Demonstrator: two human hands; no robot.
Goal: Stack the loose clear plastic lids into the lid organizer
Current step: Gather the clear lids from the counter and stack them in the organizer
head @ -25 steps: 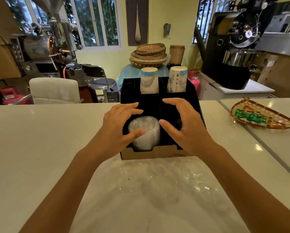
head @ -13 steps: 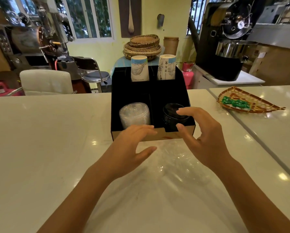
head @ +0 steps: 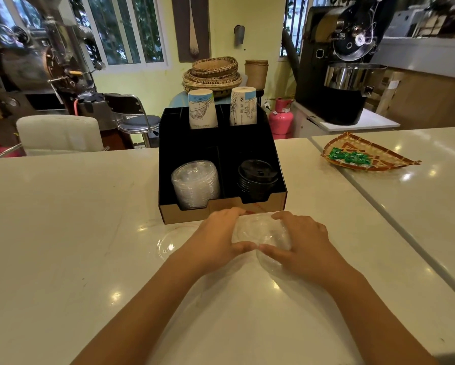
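From my feed the room is evenly and moderately lit: daylight comes through the windows (head: 126, 30) behind the lid organizer (head: 222, 164), and small white glints of overhead lamps dot the glossy worktop (head: 63, 233) on both sides of it. Shadows are soft, with only a faint one under my forearms in front of the organizer, whose black interior swallows detail. The wide lens bows the worktop's far edge and stretches things toward the corners, and the clear lids (head: 260, 230) in front of the organizer nearly vanish against the pale surface.

White counter (head: 63, 233) bears lid organizer (head: 221, 214), loose lids (head: 260, 230), basket tray (head: 366, 156).
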